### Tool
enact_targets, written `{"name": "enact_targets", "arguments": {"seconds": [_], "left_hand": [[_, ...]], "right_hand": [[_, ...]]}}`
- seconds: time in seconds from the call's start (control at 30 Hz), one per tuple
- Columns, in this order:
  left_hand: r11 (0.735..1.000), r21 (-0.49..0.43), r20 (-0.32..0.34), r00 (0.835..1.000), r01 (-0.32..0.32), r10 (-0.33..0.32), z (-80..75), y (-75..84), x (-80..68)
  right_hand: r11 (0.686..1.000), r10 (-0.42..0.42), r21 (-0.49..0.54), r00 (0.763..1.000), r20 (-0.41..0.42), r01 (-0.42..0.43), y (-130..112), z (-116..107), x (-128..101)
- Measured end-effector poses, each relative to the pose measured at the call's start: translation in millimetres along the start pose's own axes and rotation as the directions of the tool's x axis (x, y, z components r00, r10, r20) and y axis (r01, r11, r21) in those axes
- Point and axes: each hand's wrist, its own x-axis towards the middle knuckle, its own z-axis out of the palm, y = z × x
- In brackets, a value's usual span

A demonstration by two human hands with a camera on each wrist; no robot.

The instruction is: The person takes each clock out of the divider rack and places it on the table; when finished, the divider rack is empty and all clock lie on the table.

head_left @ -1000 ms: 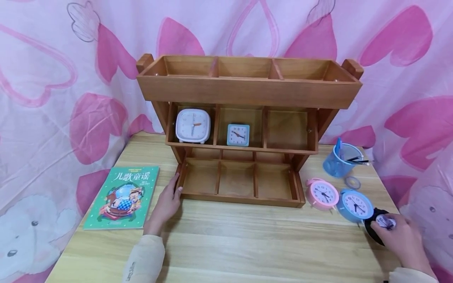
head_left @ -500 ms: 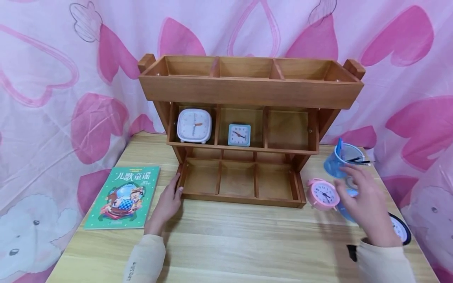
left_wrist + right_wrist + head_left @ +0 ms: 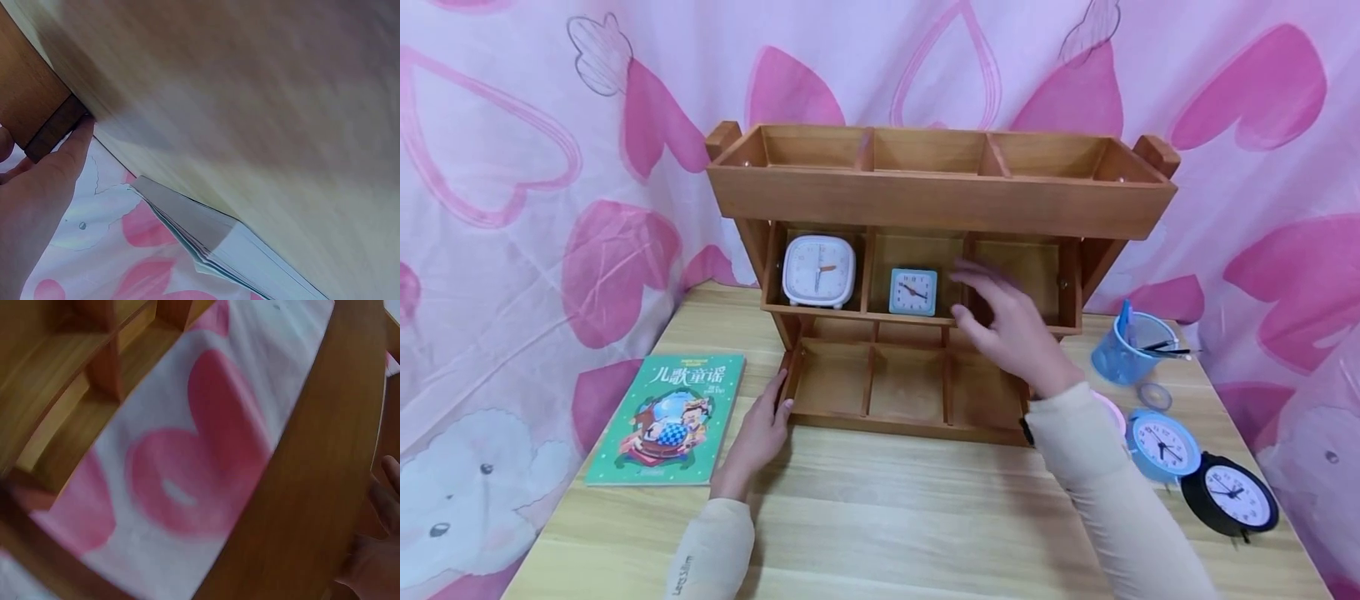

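Observation:
In the head view my right hand hovers before the middle tier of a brown wooden rack. Its fingers are spread and hold nothing, with the tips just right of a small teal square clock. A white square clock stands in that tier's left compartment. My left hand holds the lower left corner of the rack; the left wrist view shows its fingers on either side of the wooden end. The right wrist view is blurred and catches only part of the right hand beside a wooden board.
Right of the rack stand a pink clock partly behind the right sleeve, a blue clock, a black clock, a tape roll and a blue pen cup. A green book lies at left.
My right hand has let go of the black clock and swung left and up to the rack's middle tier. The black clock now faces forward. My left hand has stayed put.

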Motion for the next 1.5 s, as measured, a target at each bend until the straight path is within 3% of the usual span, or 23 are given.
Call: {"name": "enact_targets", "arguments": {"seconds": [0.13,0.23,0.33,0.47,0.6,0.83,0.97,1.07,1.2,1.3,1.5], "left_hand": [[1.000,-0.005,0.003,1.000,0.010,-0.010,1.7,-1.2,-0.8],[1.000,-0.010,0.008,1.000,0.026,-0.026,1.4,-0.9,-1.6],[0.999,-0.011,-0.001,0.999,0.039,-0.039,-0.4,-0.9,-2.5],[0.999,-0.016,-0.010,0.999,0.040,-0.041,-2.8,-1.1,-2.1],[1.000,-0.021,-0.008,1.000,0.015,-0.015,-2.2,0.3,-0.5],[1.000,-0.018,-0.013,1.000,0.021,-0.021,-1.0,3.1,0.9],[0.999,-0.028,-0.008,0.999,0.031,-0.032,-0.8,4.9,0.6],[0.999,-0.028,-0.006,0.999,0.044,-0.044,0.0,4.4,-0.1],[0.998,-0.024,0.005,0.999,0.051,-0.051,1.7,2.9,-0.6],[0.999,-0.028,0.006,0.999,0.042,-0.042,2.8,2.8,-0.4],[0.998,-0.030,-0.013,0.999,0.051,-0.051,1.5,2.2,-2.4]], "right_hand": [[0.997,0.078,-0.001,0.993,0.087,-0.078,-0.7,14.4,20.2],[0.983,0.185,-0.055,0.970,0.157,-0.178,-2.3,20.6,27.6],[0.971,0.223,-0.133,0.955,0.193,-0.200,-3.8,25.3,31.9],[0.964,0.217,-0.194,0.961,0.170,-0.183,-5.0,28.8,32.2],[0.966,0.205,-0.185,0.971,0.124,-0.181,-3.5,28.1,30.3],[0.981,0.192,-0.043,0.978,0.077,-0.189,-1.4,22.8,30.3],[0.974,0.213,0.071,0.976,0.047,-0.216,-0.4,20.7,30.1],[0.951,0.250,0.178,0.968,0.036,-0.253,0.6,19.5,29.4],[0.896,0.310,0.333,0.951,0.008,-0.295,2.4,11.1,21.2],[0.864,0.327,0.422,0.943,-0.055,-0.275,1.0,-2.8,9.8],[0.842,0.332,0.492,0.932,-0.148,-0.222,-11.6,-41.4,-26.1]]}}
